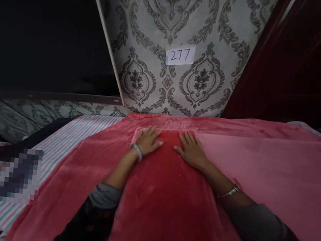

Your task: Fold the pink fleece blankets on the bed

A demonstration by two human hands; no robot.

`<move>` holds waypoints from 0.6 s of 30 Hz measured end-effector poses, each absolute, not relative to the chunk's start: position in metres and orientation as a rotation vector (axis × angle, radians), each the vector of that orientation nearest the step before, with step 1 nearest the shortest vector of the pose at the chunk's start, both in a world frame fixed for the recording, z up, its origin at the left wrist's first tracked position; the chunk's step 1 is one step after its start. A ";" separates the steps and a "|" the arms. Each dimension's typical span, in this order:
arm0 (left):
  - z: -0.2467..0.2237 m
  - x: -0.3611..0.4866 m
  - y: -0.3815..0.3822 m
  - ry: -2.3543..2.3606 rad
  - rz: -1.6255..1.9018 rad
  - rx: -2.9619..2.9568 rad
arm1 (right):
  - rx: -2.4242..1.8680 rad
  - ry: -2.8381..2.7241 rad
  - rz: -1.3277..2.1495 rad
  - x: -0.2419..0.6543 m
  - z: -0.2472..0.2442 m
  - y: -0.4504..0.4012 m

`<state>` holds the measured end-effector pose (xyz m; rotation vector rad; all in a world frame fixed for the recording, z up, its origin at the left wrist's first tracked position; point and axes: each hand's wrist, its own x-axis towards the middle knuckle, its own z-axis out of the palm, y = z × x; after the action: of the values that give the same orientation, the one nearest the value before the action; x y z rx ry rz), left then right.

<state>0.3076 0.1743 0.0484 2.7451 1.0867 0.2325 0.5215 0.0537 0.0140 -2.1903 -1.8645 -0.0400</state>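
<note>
A plush red blanket [166, 198] lies spread before me, with a darker red panel running up its middle and lighter pink areas at the sides. My left hand [148, 140] rests flat near the far left corner of the dark panel, fingers spread. Close to the panel's far right corner, my right hand [191, 150] lies palm down with its fingers apart. Both palms touch the fabric, and neither hand grips it. A bracelet circles each of my wrists.
A striped sheet [90, 128] shows under the blanket at the left. Behind stands a patterned wall [170, 86] with a paper marked 277 [180, 55]. A large black screen [43, 33] is at left, and a dark red glossy panel [305, 67] at right.
</note>
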 end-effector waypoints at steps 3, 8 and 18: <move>0.039 0.316 0.163 1.156 0.033 2.824 | -2.221 -1.894 -0.032 0.523 0.001 0.054; 0.035 0.304 0.176 1.373 0.006 2.747 | -2.179 -1.891 -0.088 0.525 -0.006 0.055; 0.071 0.268 0.159 1.684 -0.029 2.560 | -2.187 -1.848 0.097 0.520 0.022 0.037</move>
<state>0.2678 0.1592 0.0709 2.5604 1.6843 -0.0288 0.5204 0.0369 0.0224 -2.1873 -1.8477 0.0969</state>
